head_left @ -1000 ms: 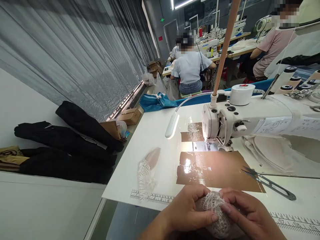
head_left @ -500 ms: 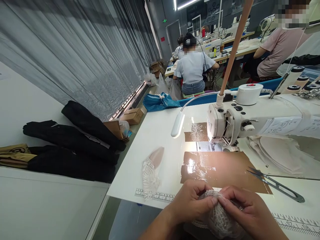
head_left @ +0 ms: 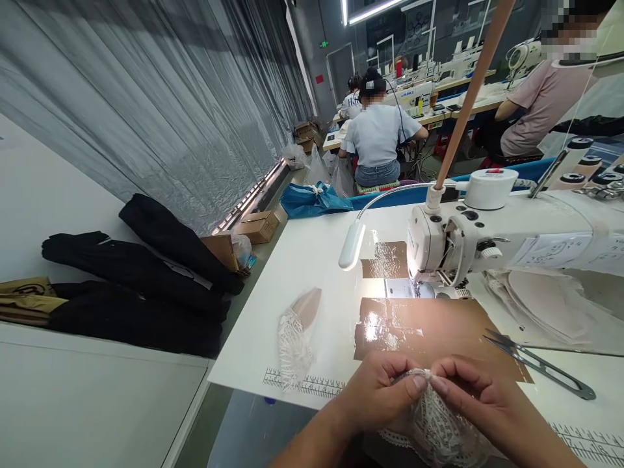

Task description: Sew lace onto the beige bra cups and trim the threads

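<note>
The left hand [head_left: 390, 390] and right hand [head_left: 475, 393] are bare, as are the left forearm [head_left: 322, 426] and right forearm [head_left: 531, 426], which widen from slimmer wrists. The left thumb [head_left: 410, 394] is broad and round-tipped, with a short-looking thumbnail [head_left: 418, 382] (finer details are too small to tell).

The sewing machine [head_left: 546, 211], thread cones [head_left: 575, 156] and seated co-workers [head_left: 376, 138] show a sewing workshop.
</note>
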Available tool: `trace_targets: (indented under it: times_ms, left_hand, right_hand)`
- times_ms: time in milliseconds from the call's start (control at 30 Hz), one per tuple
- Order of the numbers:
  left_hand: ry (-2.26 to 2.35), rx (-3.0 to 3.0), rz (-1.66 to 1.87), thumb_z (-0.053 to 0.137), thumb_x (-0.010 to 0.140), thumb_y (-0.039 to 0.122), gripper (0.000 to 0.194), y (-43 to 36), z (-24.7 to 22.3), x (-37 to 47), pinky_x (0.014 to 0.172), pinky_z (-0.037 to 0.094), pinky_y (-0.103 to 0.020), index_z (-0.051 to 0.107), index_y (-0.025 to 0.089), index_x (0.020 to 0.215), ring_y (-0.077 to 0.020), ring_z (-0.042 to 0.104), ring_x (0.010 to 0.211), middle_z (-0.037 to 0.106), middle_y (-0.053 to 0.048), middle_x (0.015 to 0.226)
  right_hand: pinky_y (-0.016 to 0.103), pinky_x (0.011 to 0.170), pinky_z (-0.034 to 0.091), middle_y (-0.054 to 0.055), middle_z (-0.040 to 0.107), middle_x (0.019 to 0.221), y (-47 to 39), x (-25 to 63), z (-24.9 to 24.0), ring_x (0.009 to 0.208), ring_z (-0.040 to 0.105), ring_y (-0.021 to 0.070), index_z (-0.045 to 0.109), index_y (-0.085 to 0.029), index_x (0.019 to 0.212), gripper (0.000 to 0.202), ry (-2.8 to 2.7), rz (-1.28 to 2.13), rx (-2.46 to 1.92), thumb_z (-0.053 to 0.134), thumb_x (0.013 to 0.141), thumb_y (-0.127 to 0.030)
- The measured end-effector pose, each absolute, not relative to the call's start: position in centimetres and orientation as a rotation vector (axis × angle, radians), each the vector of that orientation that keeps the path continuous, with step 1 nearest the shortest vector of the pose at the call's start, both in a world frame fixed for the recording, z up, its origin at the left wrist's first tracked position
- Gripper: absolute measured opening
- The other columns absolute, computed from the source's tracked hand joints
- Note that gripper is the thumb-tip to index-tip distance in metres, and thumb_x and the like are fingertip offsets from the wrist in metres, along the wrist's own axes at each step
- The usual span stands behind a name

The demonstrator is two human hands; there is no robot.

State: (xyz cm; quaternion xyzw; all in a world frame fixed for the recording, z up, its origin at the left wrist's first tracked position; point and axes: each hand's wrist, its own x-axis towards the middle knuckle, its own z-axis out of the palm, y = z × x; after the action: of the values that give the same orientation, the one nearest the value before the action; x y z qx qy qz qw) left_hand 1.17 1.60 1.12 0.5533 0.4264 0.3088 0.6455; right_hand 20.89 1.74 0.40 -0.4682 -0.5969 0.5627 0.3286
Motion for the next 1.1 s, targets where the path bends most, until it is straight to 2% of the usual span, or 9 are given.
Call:
trace_targets:
  times_ms: [133, 333, 433, 500, 600, 667, 800, 967, 1100]
  left_hand:
    - [0.949, 1.345, 0.715, 0.073, 0.077, 0.05, 0.04, 1.9, 1.8, 1.0, 0.061, 0.035, -0.022, 0.068, 0.01, 0.082, -0.012, 0.046, 0.069, 0.054, -0.002, 0.075]
    - [0.953, 0.935, 0.81, 0.083, 0.062, 0.056, 0.051, 2.4, -0.1, 2.6, 0.053, 0.029, -0.022, 0.058, 0.012, 0.066, -0.0072, 0.038, 0.054, 0.048, 0.002, 0.059]
    - [0.98, 0.656, 0.9, 0.087, 0.051, 0.054, 0.055, 3.1, -0.1, 2.0, 0.052, 0.032, -0.022, 0.051, 0.015, 0.065, -0.0081, 0.041, 0.05, 0.048, 0.003, 0.055]
    - [1.039, 0.67, 1.025, 0.083, 0.058, 0.053, 0.05, 3.9, 1.0, 0.2, 0.056, 0.037, -0.024, 0.052, 0.015, 0.07, -0.0104, 0.046, 0.053, 0.05, 0.003, 0.058]
    - [1.332, 1.13, 1.22, 0.065, 0.081, 0.048, 0.036, 5.9, 2.9, -2.8, 0.061, 0.04, -0.025, 0.052, 0.016, 0.071, -0.0128, 0.048, 0.061, 0.051, 0.001, 0.064]
    - [1.616, 1.688, 1.183, 0.051, 0.091, 0.035, 0.032, 7.6, 3.2, -3.2, 0.06, 0.038, -0.025, 0.047, 0.017, 0.065, -0.0138, 0.047, 0.062, 0.049, 0.0, 0.063]
    - [1.648, 2.749, 0.579, 0.047, 0.082, 0.008, 0.02, 10.1, 0.5, 1.2, 0.064, 0.041, -0.03, 0.052, 0.017, 0.065, -0.0189, 0.053, 0.069, 0.057, -0.006, 0.069]
    - [1.449, 2.927, 0.346, 0.055, 0.081, 0.012, 0.014, 8.8, -2.2, 6.8, 0.054, 0.038, -0.031, 0.058, 0.015, 0.067, -0.0181, 0.047, 0.055, 0.054, -0.004, 0.059]
    - [1.38, 2.882, 0.35, 0.052, 0.087, 0.02, 0.014, 7.6, -1.2, 5.6, 0.063, 0.044, -0.034, 0.061, 0.015, 0.078, -0.0198, 0.053, 0.064, 0.06, -0.007, 0.072]
  right_hand:
    - [0.024, 0.055, 0.037, -0.001, 0.052, 0.063, 1.8, 21.1, 0.5, 0.061, 0.045, 0.0143, 0.064, -0.02, 0.067, 0.033, -1.478, 1.552, -1.208, 0.071, 0.077, -0.051]
    - [0.024, 0.053, 0.033, -0.003, 0.046, 0.061, 3.1, 20.4, 0.0, 0.059, 0.038, 0.0128, 0.058, -0.02, 0.063, 0.041, -1.354, 1.664, -1.209, 0.073, 0.072, -0.057]
    - [0.024, 0.057, 0.037, -0.002, 0.049, 0.064, 4.0, 20.7, -0.5, 0.062, 0.043, 0.0139, 0.061, -0.02, 0.069, 0.041, -1.314, 1.62, -1.216, 0.069, 0.075, -0.06]
    - [0.026, 0.061, 0.04, -0.001, 0.054, 0.071, 4.5, 21.6, -0.7, 0.067, 0.047, 0.0155, 0.065, -0.022, 0.078, 0.039, -1.278, 1.558, -1.253, 0.067, 0.076, -0.061]
    - [0.027, 0.066, 0.042, 0.0, 0.058, 0.079, 5.1, 23.6, -0.9, 0.074, 0.052, 0.0181, 0.065, -0.025, 0.084, 0.039, -1.371, 1.39, -1.41, 0.06, 0.079, -0.063]
    - [0.028, 0.068, 0.042, 0.0, 0.06, 0.082, 5.8, 24.6, -0.8, 0.079, 0.055, 0.0204, 0.064, -0.026, 0.083, 0.041, -1.538, 1.253, -1.498, 0.051, 0.084, -0.065]
    - [0.032, 0.072, 0.046, 0.001, 0.069, 0.091, 8.3, 24.8, 0.0, 0.084, 0.062, 0.0231, 0.067, -0.028, 0.094, 0.036, -1.944, 1.038, -1.485, 0.042, 0.092, -0.054]
    - [0.031, 0.075, 0.051, 0.003, 0.073, 0.093, 10.1, 23.3, -0.6, 0.085, 0.068, 0.0201, 0.068, -0.025, 0.101, 0.033, -2.339, 0.653, -1.333, 0.035, 0.095, -0.026]
    - [0.028, 0.063, 0.05, 0.005, 0.067, 0.082, 9.4, 22.6, -2.8, 0.072, 0.065, 0.0177, 0.067, -0.021, 0.083, 0.032, -2.433, 0.432, -1.254, 0.037, 0.091, -0.017]
